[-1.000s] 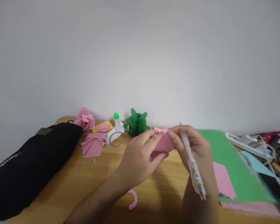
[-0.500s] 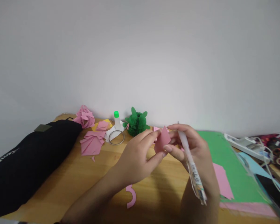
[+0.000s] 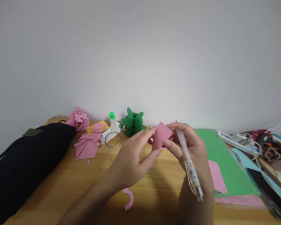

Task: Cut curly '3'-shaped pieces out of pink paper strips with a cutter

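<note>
Between my two hands, above the wooden table (image 3: 103,175), is a small folded piece of pink paper (image 3: 161,135). My left hand (image 3: 133,156) pinches its left and lower edge between thumb and fingers. On its right side, the thumb and a finger of my right hand (image 3: 189,143) hold the paper too. A white-and-clear pen (image 3: 190,168) also rests in my right hand, its tip pointing up and its end slanting down over the wrist. Below my left hand a curved pink paper scrap (image 3: 129,200) lies on the table. The fingers hide part of the paper.
At the back stand a green honeycomb-paper ball (image 3: 134,124) and a glue stick (image 3: 112,121); a metal ring (image 3: 112,145) lies nearby. Folded pink papers (image 3: 87,147) and a black bag (image 3: 37,162) are left. Green sheets (image 3: 234,175) and a white power strip (image 3: 236,144) lie right.
The pink paper has turned in my fingers, so more of its broad face shows. The view has shifted slightly to the right. Both hands keep their hold, and the pen stays in my right hand.
</note>
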Demonstrator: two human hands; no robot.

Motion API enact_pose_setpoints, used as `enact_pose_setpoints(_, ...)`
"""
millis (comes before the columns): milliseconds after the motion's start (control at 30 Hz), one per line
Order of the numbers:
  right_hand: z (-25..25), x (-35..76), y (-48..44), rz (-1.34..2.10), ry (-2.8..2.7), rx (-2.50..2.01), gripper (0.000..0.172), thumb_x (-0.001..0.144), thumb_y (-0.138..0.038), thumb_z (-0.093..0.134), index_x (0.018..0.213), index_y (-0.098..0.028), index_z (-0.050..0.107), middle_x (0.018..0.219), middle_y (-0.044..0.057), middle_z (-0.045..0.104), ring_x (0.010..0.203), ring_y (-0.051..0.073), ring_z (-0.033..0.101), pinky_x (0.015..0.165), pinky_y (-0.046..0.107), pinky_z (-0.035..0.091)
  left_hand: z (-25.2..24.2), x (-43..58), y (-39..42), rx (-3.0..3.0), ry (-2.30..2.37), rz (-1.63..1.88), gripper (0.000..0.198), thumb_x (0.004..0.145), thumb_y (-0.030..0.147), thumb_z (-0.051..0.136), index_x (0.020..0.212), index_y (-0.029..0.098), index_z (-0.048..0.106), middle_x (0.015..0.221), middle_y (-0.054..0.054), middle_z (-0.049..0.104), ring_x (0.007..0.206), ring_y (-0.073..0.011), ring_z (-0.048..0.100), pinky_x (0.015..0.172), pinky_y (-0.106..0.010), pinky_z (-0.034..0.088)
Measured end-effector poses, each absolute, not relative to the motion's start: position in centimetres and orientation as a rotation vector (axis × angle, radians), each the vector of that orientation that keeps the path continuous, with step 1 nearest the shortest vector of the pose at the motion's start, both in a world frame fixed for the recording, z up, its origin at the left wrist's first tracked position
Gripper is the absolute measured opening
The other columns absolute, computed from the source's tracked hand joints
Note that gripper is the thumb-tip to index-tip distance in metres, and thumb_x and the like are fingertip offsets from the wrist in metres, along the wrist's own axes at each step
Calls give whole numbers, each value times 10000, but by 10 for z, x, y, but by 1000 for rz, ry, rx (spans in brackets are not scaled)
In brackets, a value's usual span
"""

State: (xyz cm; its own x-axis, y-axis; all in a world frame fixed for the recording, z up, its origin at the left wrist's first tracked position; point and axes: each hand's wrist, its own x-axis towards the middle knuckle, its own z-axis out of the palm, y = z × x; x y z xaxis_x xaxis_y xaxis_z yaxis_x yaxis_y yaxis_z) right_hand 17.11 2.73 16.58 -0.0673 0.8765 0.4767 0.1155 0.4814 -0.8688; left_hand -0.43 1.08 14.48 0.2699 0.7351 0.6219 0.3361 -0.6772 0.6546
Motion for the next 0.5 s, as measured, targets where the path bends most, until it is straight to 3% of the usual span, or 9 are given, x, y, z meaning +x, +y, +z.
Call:
enact_pose_setpoints(133, 166, 171, 28, 822, -1506, -885, 281, 724, -253, 836, 965, -283, 696, 699, -67, 659, 535, 61, 600, 497, 155, 519, 145, -5, 10, 2157, 987, 1381, 440, 969, 224, 589, 1397, 200, 492, 1220, -79, 696, 1017, -185, 692, 905, -342, 596)
enact_pose_setpoints(300, 164, 172, 28, 966, -1473, -813, 306, 747, -277, 836, 1011, -286, 681, 753, -38, 738, 622, 97, 682, 588, 197, 574, 147, -5, 10, 2101, 973, 1360, 478, 963, 208, 575, 1426, 228, 456, 1242, -70, 693, 1041, -192, 698, 895, -340, 605)
enact_pose_setpoints(500, 166, 171, 26, 1003, -1488, -813, 350, 708, -240, 866, 1000, -279, 677, 742, -54, 723, 614, 98, 684, 567, 199, 579, 150, -6, 9, 2112, 943, 1353, 472, 954, 186, 585, 1411, 229, 470, 1258, -52, 693, 1074, -180, 688, 936, -320, 588)
